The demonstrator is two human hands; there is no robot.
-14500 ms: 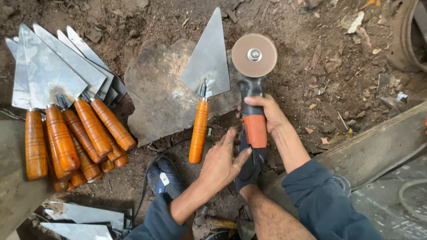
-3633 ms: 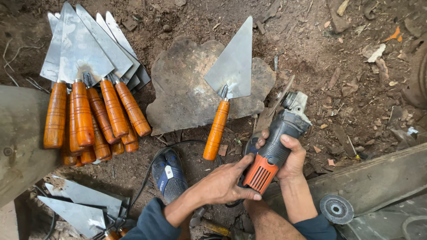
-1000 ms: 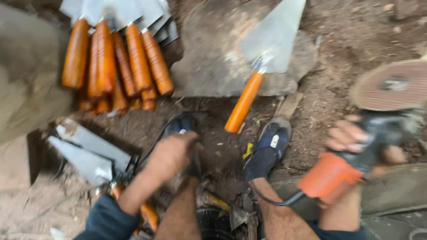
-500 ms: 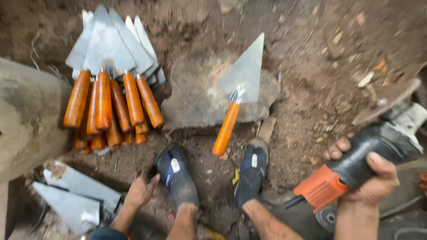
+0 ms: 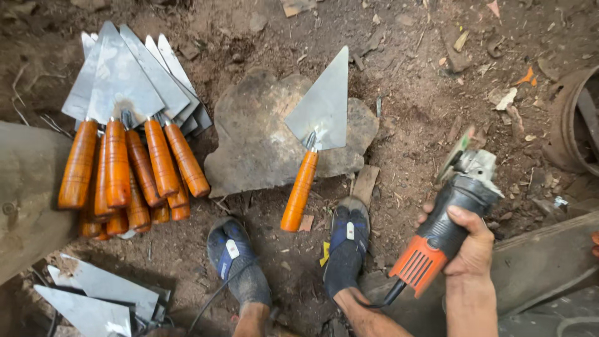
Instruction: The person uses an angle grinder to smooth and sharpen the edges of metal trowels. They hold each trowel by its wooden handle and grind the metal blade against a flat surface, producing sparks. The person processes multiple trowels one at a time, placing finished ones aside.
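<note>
Orange and black plastic fills your right hand [image 5: 469, 246]: your fingers are wrapped tight round the body of the angle grinder [image 5: 444, 228], which points up and away to the right of your feet. Its disc [image 5: 457, 151] is seen edge-on, so you cannot make out its face, and its cord [image 5: 377, 302] runs out of sight behind your right leg. Your left hand is not in view at all, so whether its fingers are spread or closed cannot be told.

Your two feet sit in dark blue sandals [image 5: 347, 246] on the bare earth, the left one [image 5: 236, 262] with a thin cable crossing by it. At the lower left, a few bare steel blades without handles [image 5: 93, 299] are partly cut off by the frame edge.

Just beyond your toes a single trowel [image 5: 317, 134] lies with its orange wooden handle pointing toward you and its triangular blade resting on a flat grey stone [image 5: 256, 140]. Left of that, a fanned stack of finished trowels [image 5: 128, 131] overlaps so closely that the lower blades and handles are hidden. A grey slab [image 5: 28, 193] touches their handles at the left edge.

The ground [image 5: 405, 62] is dark, packed soil strewn with chips and scraps. A wooden plank [image 5: 543, 262] lies at the right, and a rusty round rim [image 5: 577, 122] is cut off at the far right.
</note>
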